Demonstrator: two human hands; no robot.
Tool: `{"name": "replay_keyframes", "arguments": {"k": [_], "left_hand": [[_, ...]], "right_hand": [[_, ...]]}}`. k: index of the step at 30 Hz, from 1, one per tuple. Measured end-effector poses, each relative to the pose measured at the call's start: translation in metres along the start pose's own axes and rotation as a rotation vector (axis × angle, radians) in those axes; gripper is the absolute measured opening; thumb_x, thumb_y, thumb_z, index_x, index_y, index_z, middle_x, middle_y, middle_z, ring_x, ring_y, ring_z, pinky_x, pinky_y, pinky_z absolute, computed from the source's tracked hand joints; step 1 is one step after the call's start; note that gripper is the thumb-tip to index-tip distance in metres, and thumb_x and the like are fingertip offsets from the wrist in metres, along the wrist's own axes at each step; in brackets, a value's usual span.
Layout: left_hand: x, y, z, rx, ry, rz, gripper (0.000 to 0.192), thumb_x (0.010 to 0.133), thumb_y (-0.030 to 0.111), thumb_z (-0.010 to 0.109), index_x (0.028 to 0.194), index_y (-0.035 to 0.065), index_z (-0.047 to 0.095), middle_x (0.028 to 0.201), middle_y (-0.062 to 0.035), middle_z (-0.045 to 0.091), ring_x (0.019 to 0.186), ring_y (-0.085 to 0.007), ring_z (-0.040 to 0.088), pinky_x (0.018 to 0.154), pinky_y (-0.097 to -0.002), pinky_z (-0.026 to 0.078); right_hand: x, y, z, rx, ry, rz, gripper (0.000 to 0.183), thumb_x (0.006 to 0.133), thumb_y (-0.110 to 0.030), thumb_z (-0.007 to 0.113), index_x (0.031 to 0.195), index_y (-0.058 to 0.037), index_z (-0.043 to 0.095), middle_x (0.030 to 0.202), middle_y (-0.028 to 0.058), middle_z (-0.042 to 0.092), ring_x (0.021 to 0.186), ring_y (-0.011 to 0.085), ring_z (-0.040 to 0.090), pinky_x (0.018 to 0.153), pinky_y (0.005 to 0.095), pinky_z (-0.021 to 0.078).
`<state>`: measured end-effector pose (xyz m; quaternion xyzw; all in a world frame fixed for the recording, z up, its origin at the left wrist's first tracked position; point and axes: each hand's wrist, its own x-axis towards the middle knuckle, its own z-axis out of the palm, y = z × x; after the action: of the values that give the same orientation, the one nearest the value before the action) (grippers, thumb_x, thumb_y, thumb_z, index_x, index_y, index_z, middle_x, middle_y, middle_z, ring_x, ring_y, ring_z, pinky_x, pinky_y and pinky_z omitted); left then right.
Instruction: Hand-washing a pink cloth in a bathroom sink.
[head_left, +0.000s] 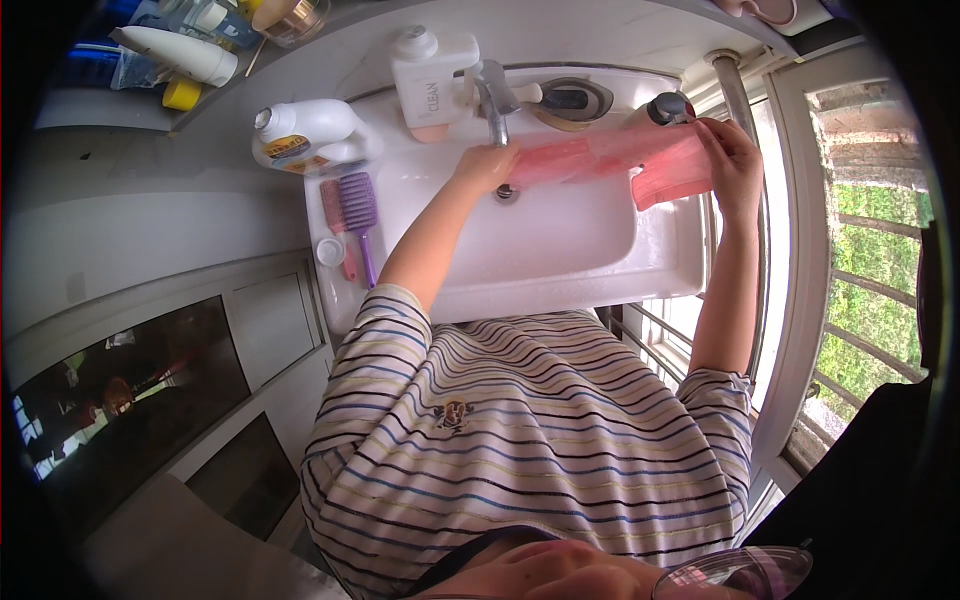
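My left hand (486, 166) is under the spout of the metal tap (495, 109), gripping one end of a thin pink sheet (600, 154). My right hand (733, 161) pinches its far end near the right rim of the white washbasin (480, 289). The sheet stretches across the basin between both hands, and a folded part hangs down by my right hand. Its middle is blurred and looks partly see-through; cloth or plastic, I cannot tell. Below my left hand shows the drain (506, 193).
Left of the tap stand a white bottle (424, 82) and a white jug (300, 136). A purple hairbrush (358, 202), a pink brush (331, 204) and a clear cup (330, 251) lie along the left rim. A dark-topped container (667, 110) sits back right, near the barred window (870, 262).
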<state>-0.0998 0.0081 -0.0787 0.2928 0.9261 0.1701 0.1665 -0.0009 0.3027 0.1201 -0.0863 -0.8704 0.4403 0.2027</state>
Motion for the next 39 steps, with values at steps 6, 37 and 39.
{"name": "replay_keyframes", "arguments": {"k": [6, 37, 39], "left_hand": [[-0.001, -0.002, 0.003, 0.008, 0.114, 0.009, 0.016, 0.084, 0.021, 0.047, 0.092, 0.0123, 0.058, 0.084, -0.0177, 0.062, 0.081, -0.0347, 0.061, 0.068, -0.0458, 0.047], [-0.023, -0.026, -0.006, -0.411, 0.285, -0.103, 0.029, 0.074, 0.028, 0.057, 0.093, 0.0075, 0.066, 0.086, -0.0193, 0.063, 0.083, -0.0352, 0.060, 0.074, -0.0407, 0.048], [-0.027, -0.030, -0.010, -0.368, 0.293, -0.061, 0.029, 0.075, 0.027, 0.059, 0.096, 0.0087, 0.067, 0.086, -0.0184, 0.064, 0.082, -0.0329, 0.062, 0.073, -0.0378, 0.048]], "right_hand": [[-0.007, 0.000, -0.007, 0.003, 0.039, -0.037, 0.015, 0.082, -0.010, 0.065, 0.090, 0.0023, 0.066, 0.068, 0.0023, 0.053, 0.061, 0.0071, 0.046, 0.057, 0.0204, 0.0367], [-0.009, 0.010, -0.010, 0.080, 0.052, -0.003, 0.015, 0.082, -0.010, 0.066, 0.089, 0.0032, 0.066, 0.072, 0.0017, 0.058, 0.065, 0.0065, 0.050, 0.059, 0.0192, 0.0385], [-0.009, 0.010, -0.008, 0.061, 0.045, 0.010, 0.016, 0.082, -0.011, 0.066, 0.089, 0.0030, 0.067, 0.072, 0.0013, 0.057, 0.064, 0.0063, 0.049, 0.059, 0.0192, 0.0383]]}}
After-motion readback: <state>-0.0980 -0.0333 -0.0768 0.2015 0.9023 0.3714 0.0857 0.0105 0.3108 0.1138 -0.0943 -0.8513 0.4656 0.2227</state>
